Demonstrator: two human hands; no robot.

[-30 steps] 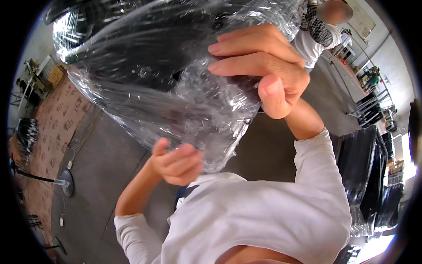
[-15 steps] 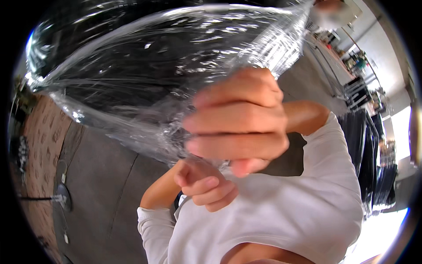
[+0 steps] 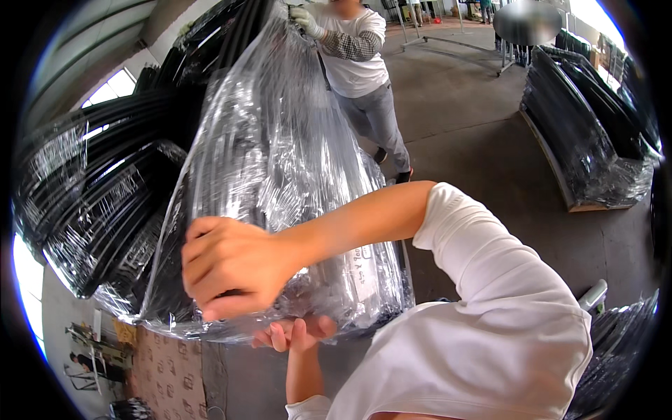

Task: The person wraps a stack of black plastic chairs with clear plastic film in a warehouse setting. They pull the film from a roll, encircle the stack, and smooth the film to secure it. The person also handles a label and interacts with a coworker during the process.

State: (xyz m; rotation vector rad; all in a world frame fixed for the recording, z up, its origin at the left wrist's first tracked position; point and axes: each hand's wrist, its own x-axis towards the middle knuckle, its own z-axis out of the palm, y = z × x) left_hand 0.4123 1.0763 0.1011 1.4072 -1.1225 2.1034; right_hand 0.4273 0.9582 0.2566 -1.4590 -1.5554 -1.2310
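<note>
A large sheet of clear plastic film [image 3: 262, 164] drapes over a stack of long black pieces and narrows toward its top. My right hand [image 3: 234, 269] reaches across to the left with its fingers curled on the film near the lower left. Below it, my left hand [image 3: 297, 332] is turned palm up at the film's lower edge, its bent fingers on the film. A white label with writing [image 3: 357, 273] shows through the film beside my right forearm. At the film's top end is a gloved hand [image 3: 306, 22] of a co-worker, gripping it.
The co-worker [image 3: 357, 66] stands behind the stack in a white shirt and grey trousers. Bundled black pieces [image 3: 105, 210] fan out at left. Another film-wrapped stack [image 3: 588, 126] rests on a pallet at right. Patterned cardboard [image 3: 164, 371] lies on the floor at lower left.
My view has swung up, bringing the co-worker and the black stacks into sight. My right hand has moved left and down with the film, which now hangs over the stack.
</note>
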